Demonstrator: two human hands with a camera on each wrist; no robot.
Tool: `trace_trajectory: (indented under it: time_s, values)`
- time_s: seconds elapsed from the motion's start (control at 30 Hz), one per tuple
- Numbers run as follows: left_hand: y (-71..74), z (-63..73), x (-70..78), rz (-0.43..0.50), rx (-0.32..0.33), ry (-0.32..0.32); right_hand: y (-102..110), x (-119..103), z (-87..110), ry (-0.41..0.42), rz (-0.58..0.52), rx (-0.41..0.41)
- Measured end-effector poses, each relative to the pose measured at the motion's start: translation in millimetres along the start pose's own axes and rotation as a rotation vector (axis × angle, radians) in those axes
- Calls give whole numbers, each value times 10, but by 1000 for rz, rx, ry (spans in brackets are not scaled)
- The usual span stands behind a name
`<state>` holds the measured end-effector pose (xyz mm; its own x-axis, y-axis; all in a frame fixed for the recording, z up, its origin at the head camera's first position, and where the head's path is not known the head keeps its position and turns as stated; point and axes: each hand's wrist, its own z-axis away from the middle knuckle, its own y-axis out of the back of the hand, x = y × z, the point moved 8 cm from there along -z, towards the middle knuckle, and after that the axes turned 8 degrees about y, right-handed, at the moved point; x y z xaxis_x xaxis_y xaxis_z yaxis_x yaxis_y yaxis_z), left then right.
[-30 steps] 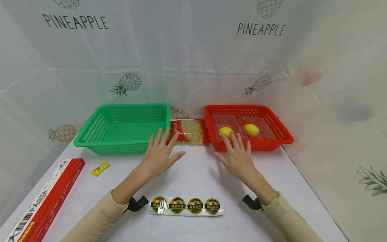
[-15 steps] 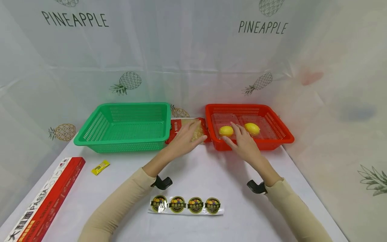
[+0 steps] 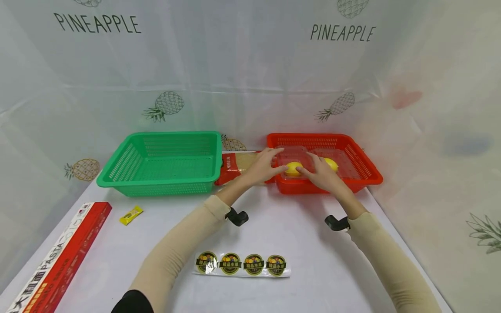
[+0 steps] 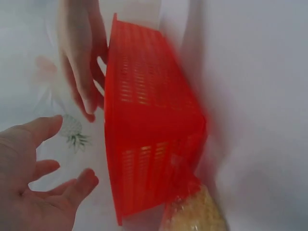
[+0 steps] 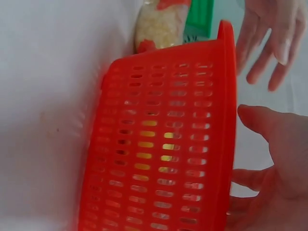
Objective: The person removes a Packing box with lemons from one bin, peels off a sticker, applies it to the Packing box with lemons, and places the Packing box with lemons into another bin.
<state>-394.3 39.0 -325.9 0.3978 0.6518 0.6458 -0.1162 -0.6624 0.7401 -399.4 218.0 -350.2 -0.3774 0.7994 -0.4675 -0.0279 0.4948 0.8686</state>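
A red basket (image 3: 352,174) at the back right holds two clear plastic boxes (image 3: 294,153), each with a lemon (image 3: 293,168) in it. My left hand (image 3: 264,168) is over the basket's left end, fingers spread and curved, holding nothing. From the right, my right hand (image 3: 324,174) reaches over the front rim, its thumb near the left lemon. It partly hides the other lemon (image 3: 331,164). Both hands face each other across the left box. In the left wrist view, the left fingers (image 4: 79,185) stand apart from the red rim.
A green basket (image 3: 156,189) stands at the back left. Between the baskets lies a red bag of pasta (image 3: 231,167), partly behind my left hand. A long pasta box (image 3: 64,256) and a small yellow packet (image 3: 131,215) lie at the left, a strip of round stickers (image 3: 242,264) in front.
My left hand has moved right, from beside the green basket across the pasta bag to the red basket. My right hand has shifted slightly right and forward over the rim, its fingers more bent.
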Motion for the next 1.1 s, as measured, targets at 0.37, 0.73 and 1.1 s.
trace_trajectory:
  time_s: [0.37,0.73,1.1]
  values:
    - [-303,-301,185,80,-43,107,-12,257,-75,-99,-123,-111]
    - [-633,-366,192,-6,-95,283,-27,338,-125,-59,-189,-155]
    - [-768,-461,211,-70,-122,399,44,397,-178,-19,-245,-159]
